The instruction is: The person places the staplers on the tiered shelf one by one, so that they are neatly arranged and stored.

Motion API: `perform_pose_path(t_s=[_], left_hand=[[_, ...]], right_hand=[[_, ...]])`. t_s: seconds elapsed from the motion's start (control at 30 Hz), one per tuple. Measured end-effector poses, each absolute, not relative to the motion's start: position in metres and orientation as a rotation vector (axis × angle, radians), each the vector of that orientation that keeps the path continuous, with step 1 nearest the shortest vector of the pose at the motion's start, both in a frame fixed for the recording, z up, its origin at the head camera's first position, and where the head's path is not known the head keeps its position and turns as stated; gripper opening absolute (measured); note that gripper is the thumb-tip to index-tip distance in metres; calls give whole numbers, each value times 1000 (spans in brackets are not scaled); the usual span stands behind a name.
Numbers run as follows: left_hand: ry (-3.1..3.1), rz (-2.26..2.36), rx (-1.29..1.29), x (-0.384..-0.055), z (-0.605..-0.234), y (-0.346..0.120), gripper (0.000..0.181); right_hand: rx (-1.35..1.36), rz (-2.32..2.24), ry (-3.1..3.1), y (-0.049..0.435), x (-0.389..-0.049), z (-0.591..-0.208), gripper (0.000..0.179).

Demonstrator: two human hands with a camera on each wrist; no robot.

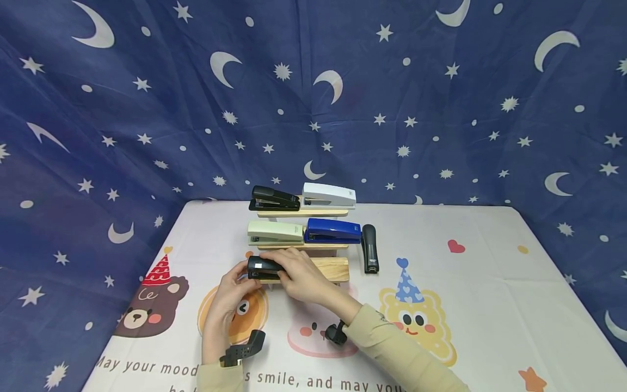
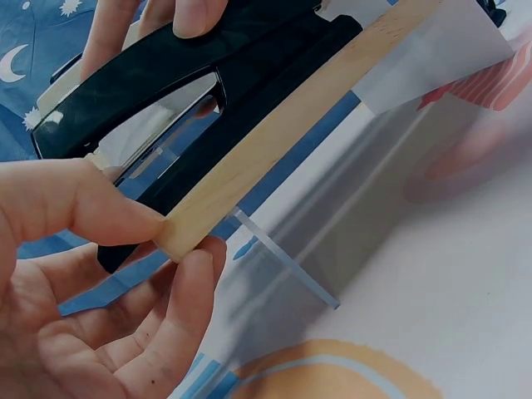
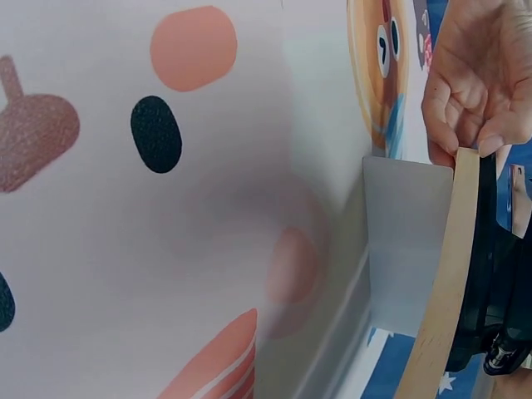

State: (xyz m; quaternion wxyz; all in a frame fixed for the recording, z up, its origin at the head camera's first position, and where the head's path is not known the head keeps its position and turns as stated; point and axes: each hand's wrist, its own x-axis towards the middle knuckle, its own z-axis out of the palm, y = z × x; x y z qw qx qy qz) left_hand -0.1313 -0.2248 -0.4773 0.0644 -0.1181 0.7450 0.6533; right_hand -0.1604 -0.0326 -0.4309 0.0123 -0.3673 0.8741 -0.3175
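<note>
A black stapler (image 1: 258,267) sits on the left part of the lowest wooden shelf (image 1: 335,269) of a tiered rack. At the shelf's left end my left hand (image 1: 230,291) pinches the wooden board (image 2: 274,150) between thumb and fingers, right beside the stapler's tip. My right hand (image 1: 302,276) reaches across from the right and grips the stapler from above, with fingertips showing over its top in the left wrist view. In the right wrist view, the stapler (image 3: 490,274) lies along the board and the left hand (image 3: 482,91) holds the board's end.
On the middle shelf stand a pale green stapler (image 1: 275,232) and a blue stapler (image 1: 333,231). The top shelf bears another black stapler (image 1: 274,198) and a white stapler (image 1: 328,195). One more black stapler (image 1: 370,249) lies on the printed tablecloth (image 1: 485,283), right of the rack.
</note>
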Motion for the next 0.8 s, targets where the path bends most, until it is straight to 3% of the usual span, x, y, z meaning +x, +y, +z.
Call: perform_pose_path(t_s=[0.8], left_hand=[[2264, 1955, -384, -134, -476, -223, 57]], right_hand=[[-963, -1192, 2733, -10, -160, -433, 45]])
